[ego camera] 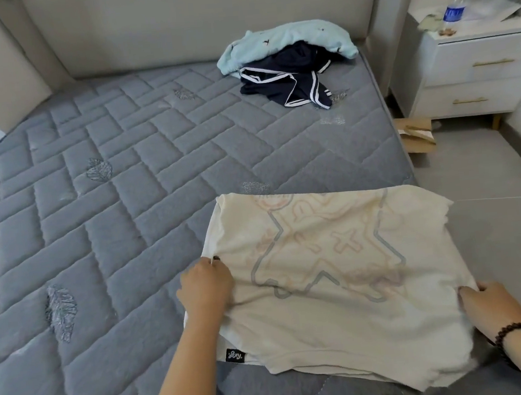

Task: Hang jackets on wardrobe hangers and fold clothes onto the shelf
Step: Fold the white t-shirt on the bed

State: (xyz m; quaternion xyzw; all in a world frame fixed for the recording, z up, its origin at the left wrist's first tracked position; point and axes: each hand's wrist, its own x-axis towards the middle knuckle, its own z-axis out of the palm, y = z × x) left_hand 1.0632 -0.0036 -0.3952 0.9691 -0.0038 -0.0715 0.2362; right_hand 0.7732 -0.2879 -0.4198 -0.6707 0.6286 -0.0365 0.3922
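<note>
Hands pinch a cream T-shirt (333, 273) spread flat over the bed's (111, 211) near right corner: left hand (205, 287) closed on its left edge, right hand (490, 304) gripping its right edge. Light blue garment (282, 40) and navy shorts (286, 80) lie heaped by the far right corner.

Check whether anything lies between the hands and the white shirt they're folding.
Nothing visible does. The left hand and right hand both grip the white shirt at its side edges. The other clothes lie apart, near the headboard.
</note>
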